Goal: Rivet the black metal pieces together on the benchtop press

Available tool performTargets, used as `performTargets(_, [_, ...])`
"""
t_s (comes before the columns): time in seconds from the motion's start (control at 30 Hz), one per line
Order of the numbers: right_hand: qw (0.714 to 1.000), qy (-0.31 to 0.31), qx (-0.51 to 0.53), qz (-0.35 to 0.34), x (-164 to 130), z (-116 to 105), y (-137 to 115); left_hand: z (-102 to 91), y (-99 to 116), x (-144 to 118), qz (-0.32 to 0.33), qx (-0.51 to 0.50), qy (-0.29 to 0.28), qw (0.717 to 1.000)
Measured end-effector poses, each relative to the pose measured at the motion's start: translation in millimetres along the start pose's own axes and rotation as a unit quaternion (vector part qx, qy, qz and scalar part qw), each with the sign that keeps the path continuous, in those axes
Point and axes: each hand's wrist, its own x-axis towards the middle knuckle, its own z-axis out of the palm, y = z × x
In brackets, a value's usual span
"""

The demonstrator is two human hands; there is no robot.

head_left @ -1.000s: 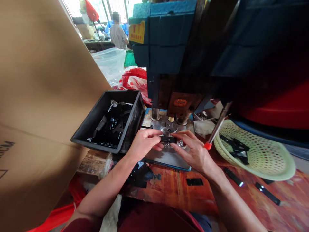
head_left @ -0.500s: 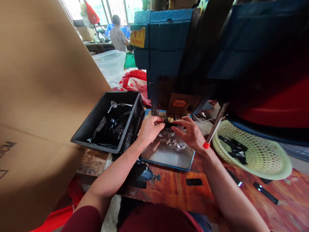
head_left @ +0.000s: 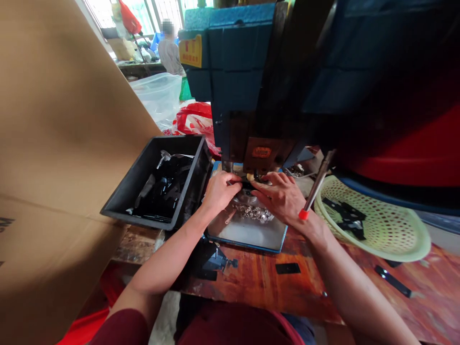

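A small black strip [head_left: 246,185] spans the gap between the left hand [head_left: 220,191] and the right hand [head_left: 282,197], beneath the blue press [head_left: 233,72], its long axis running left to right. The left fingers pinch one end, the right fingers narrow on the other; neither hand is nearer.

The left forearm [head_left: 176,254] and right forearm [head_left: 348,273] slant forward and inward, so the left hand [head_left: 220,192], bent into a pinch, sits close opposite the right hand [head_left: 282,196], whose back faces up while its fingers [head_left: 264,187] point inward
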Motion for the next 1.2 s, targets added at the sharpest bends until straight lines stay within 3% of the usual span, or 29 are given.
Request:
performTargets(0.17, [0.998, -0.004, -0.057, -0.007, -6.6, -1.5, -7.6, 2.6, -6.7, -0.7, 0.028, 0.011, -0.004, 1.000])
performTargets(0.33, [0.999, -0.020, 0.041, 0.022, -12.1, 5.8, -7.5, 2.9, -10.6, -8.4, 0.043, -0.006, 0.018, 0.999])
performTargets(0.47, [0.981, 0.019, 0.160, 0.111, -32.5, 2.4, -2.5, -6.4, -14.6, -41.6, 0.039, -0.020, 0.046, 0.998])
performTargets(0.6, [0.973, 0.034, 0.143, 0.179, -71.5, -9.3, 4.9, -13.7, -32.2, -90.2, 0.097, 0.104, 0.013, 0.990])
performTargets(0.7, [0.979, 0.039, 0.105, 0.170, -100.2, -11.0, 0.2, -12.6, -48.6, -116.4, 0.186, 0.224, 0.013, 0.957])
performTargets(0.83, [0.986, 0.028, 0.083, 0.139, -121.0, -0.5, -15.6, -11.1, -59.5, -129.1, 0.232, 0.328, 0.000, 0.916])
performTargets(1.07, [0.991, -0.013, -0.074, 0.115, -118.7, 11.4, -27.5, -19.0, -65.7, -136.8, 0.279, 0.357, -0.009, 0.892])
performTargets(1.2, [0.992, -0.026, -0.083, 0.088, -122.9, 5.2, -35.4, -21.4, -71.4, -140.9, 0.307, 0.336, 0.003, 0.891])
